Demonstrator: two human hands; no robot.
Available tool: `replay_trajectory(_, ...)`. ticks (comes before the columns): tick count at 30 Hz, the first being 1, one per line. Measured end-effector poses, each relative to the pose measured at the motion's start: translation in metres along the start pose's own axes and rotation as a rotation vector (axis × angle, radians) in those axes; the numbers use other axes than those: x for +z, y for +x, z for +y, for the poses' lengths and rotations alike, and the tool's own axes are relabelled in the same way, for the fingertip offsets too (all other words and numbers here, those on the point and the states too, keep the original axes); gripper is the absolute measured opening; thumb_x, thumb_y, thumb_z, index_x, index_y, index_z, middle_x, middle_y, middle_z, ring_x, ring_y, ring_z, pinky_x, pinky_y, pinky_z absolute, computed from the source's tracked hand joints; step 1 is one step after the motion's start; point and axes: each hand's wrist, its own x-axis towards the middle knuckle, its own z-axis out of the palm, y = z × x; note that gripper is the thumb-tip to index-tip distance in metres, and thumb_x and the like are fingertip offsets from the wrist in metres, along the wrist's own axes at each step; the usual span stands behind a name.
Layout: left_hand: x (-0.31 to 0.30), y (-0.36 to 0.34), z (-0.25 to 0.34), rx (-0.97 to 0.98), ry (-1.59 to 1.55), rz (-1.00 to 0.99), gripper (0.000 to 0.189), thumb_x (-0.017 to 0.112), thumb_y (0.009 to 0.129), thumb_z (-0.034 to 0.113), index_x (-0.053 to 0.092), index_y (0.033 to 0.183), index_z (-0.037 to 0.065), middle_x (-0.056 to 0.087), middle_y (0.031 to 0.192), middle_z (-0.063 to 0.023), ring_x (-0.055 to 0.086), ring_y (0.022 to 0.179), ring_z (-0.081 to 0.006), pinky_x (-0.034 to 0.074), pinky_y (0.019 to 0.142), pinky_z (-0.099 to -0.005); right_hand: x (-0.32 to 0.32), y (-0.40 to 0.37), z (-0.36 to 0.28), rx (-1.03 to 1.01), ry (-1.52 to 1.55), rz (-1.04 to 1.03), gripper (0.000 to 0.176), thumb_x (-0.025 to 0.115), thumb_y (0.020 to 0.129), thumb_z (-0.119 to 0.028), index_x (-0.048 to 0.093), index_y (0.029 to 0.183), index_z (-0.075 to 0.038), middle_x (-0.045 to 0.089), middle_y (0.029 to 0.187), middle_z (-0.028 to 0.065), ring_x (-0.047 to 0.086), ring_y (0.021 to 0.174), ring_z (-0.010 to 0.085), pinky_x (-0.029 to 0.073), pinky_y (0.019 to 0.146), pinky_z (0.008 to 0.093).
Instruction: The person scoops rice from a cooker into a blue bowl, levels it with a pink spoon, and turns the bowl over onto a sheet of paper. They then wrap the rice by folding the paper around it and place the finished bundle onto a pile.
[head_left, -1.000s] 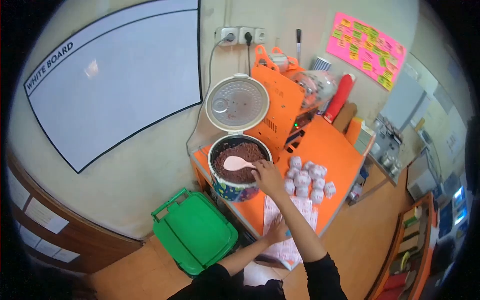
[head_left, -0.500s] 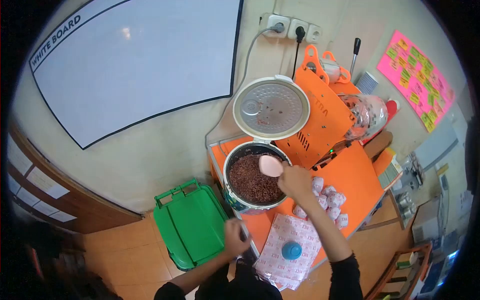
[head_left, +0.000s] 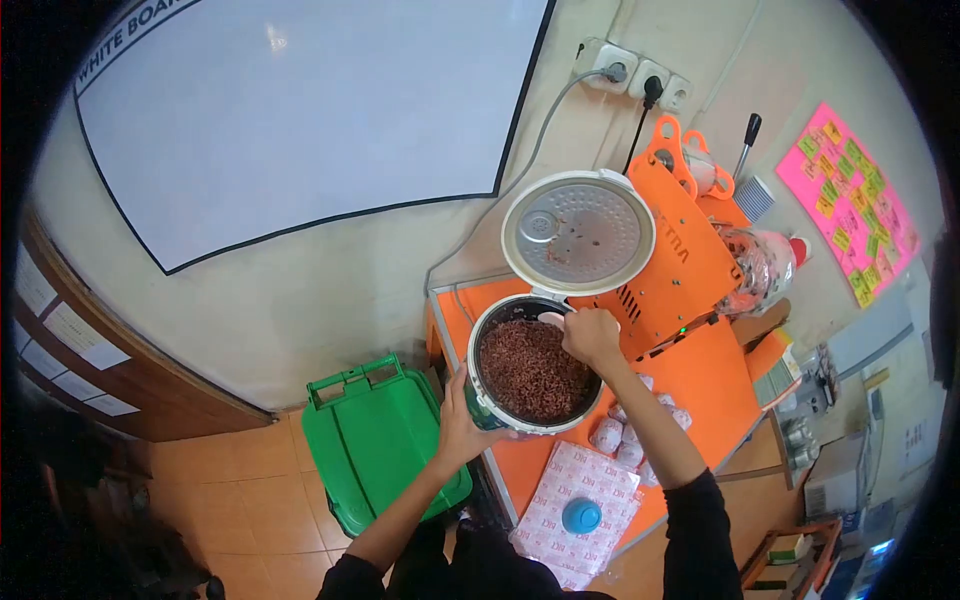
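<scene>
Since the preceding frame, the left hand (head_left: 463, 420) has moved from beside the cooker to its outer wall, and the pink paddle (head_left: 551, 319) has dropped from above the grain into the pot. The right hand (head_left: 592, 338) is closed in a fist around the paddle's handle; the blade projects just beyond the knuckles, inside the rim of the rice cooker (head_left: 540, 429), at the far edge of the dark reddish grain (head_left: 530, 370). The left hand, thumb and fingers spread, touches the cooker's near left side.
</scene>
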Motion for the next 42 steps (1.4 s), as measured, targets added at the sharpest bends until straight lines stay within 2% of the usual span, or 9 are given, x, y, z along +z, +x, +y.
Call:
replay_trajectory(4,0.002,-0.001,0.0,0.013,-0.005,0.034,0.136,0.09,0.044,0.054,0.019,0.146,-0.001,0.036,0.143,-0.0237,0.042,0.128,-0.0427,0.037,0.106,-0.0509,0.004,0.016,0.005,0.069,0.086,-0.012,0.031,0.063,0.082,-0.033,0.072,0.08,-0.004,0.068,0.074,0.0178,0.069,0.071,0.0337,0.055,0.065,0.0452)
replay_trajectory(11,0.008,-0.007,-0.004,-0.008,0.008,0.075,0.138,0.08,0.047,0.07,0.019,0.147,-0.002,0.036,0.145,-0.0231,0.042,0.13,-0.041,0.034,0.106,-0.0511,0.005,-0.011,-0.04,0.146,0.101,0.027,0.018,0.064,0.072,-0.016,0.073,0.083,-0.005,0.071,0.079,0.0169,0.071,0.072,0.0319,0.056,0.068,0.0425)
replay_trajectory(18,0.008,-0.012,-0.009,0.014,0.036,0.064,0.137,0.078,0.05,0.072,0.016,0.149,-0.001,0.033,0.148,-0.0223,0.037,0.135,-0.0399,0.031,0.108,-0.0514,0.022,-0.068,-0.073,0.058,0.033,0.061,0.014,0.062,0.072,-0.013,0.064,0.08,-0.001,0.067,0.07,0.0185,0.07,0.066,0.0297,0.056,0.058,0.0393)
replay_trajectory(21,0.0,-0.011,-0.004,0.0,0.041,0.027,0.137,0.079,0.052,0.071,0.015,0.15,0.0,0.031,0.15,-0.0221,0.034,0.137,-0.0394,0.029,0.108,-0.0529,0.014,-0.092,-0.055,-0.098,-0.039,0.147,0.009,0.059,0.075,-0.012,0.058,0.08,-0.004,0.066,0.066,0.0162,0.067,0.056,0.0286,0.052,0.051,0.0395)
replay_trajectory(24,0.001,-0.011,-0.005,-0.012,-0.008,0.015,0.136,0.081,0.053,0.068,0.014,0.15,0.001,0.03,0.15,-0.0217,0.032,0.138,-0.039,0.027,0.109,-0.0536,-0.001,-0.084,-0.024,-0.074,-0.254,0.333,0.01,0.06,0.076,-0.013,0.058,0.08,-0.004,0.065,0.064,0.0158,0.067,0.056,0.0275,0.05,0.048,0.038)
replay_trajectory(27,0.006,-0.013,-0.009,-0.009,-0.005,0.029,0.135,0.081,0.053,0.066,0.013,0.151,0.002,0.03,0.15,-0.0212,0.032,0.138,-0.0386,0.027,0.109,-0.0535,0.022,-0.054,0.016,-0.201,-0.303,0.261,0.01,0.059,0.077,-0.014,0.057,0.079,-0.004,0.066,0.067,0.0177,0.067,0.058,0.0297,0.051,0.049,0.041)
replay_trajectory(33,0.008,-0.01,-0.004,-0.058,0.022,0.038,0.136,0.082,0.051,0.066,0.014,0.15,0.003,0.031,0.151,-0.02,0.034,0.138,-0.0366,0.027,0.108,-0.0539,0.017,-0.026,-0.024,0.208,0.096,-0.004,0.024,0.056,0.084,-0.02,0.069,0.085,-0.001,0.067,0.073,0.0216,0.07,0.07,0.0336,0.056,0.065,0.0461)
replay_trajectory(39,0.007,-0.013,-0.001,-0.1,0.128,0.037,0.137,0.076,0.049,0.074,0.015,0.15,0.005,0.032,0.151,-0.0187,0.035,0.137,-0.0356,0.027,0.108,-0.0549,0.022,-0.043,-0.035,0.352,0.213,0.13,0.031,0.057,0.087,-0.029,0.069,0.079,-0.001,0.066,0.072,0.0227,0.067,0.065,0.039,0.055,0.063,0.0491)
replay_trajectory(42,0.01,-0.014,-0.002,-0.082,0.107,0.047,0.138,0.074,0.049,0.077,0.015,0.151,0.006,0.032,0.151,-0.0178,0.035,0.138,-0.0353,0.027,0.108,-0.0544,0.019,-0.06,-0.047,0.388,0.212,0.045,0.031,0.058,0.086,-0.028,0.069,0.078,-0.001,0.066,0.07,0.0228,0.067,0.064,0.0386,0.055,0.061,0.0485)
